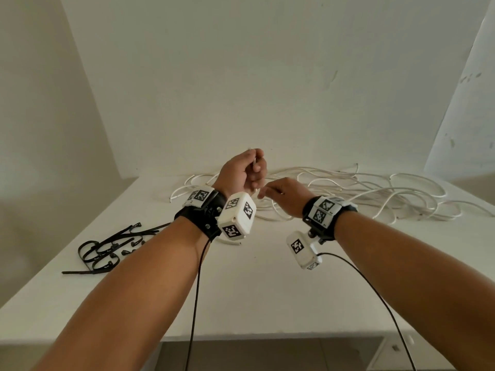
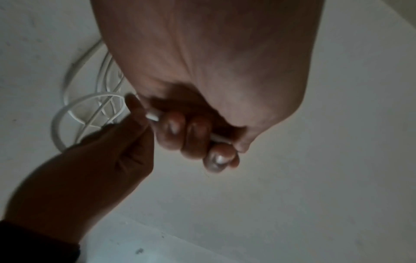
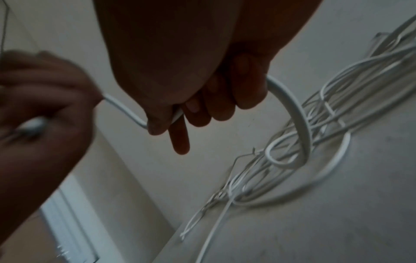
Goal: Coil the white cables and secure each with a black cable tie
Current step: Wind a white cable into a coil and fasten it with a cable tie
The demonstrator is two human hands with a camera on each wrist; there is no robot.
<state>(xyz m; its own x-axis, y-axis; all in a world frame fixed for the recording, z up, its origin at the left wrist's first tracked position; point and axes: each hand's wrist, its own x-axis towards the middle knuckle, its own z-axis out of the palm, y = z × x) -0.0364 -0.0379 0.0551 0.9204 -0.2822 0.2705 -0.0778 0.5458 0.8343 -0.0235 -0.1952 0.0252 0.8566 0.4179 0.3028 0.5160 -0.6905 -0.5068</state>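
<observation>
A loose tangle of white cables (image 1: 348, 191) lies at the back of the white table (image 1: 254, 290). My left hand (image 1: 245, 170) is raised above it, its fingers curled round the end of one white cable (image 2: 152, 116). My right hand (image 1: 281, 194) is just to its right and lower, and it holds the same cable (image 3: 290, 106) a short way along, thumb and fingers curled round it. From there the cable arcs down into the tangle (image 3: 315, 142). Several black cable ties (image 1: 107, 250) lie in a heap at the table's left.
A short white cable piece (image 1: 227, 242) lies on the table under my left wrist. White walls close in behind and on both sides. Black camera leads (image 1: 195, 303) hang from both wrists over the table's front edge.
</observation>
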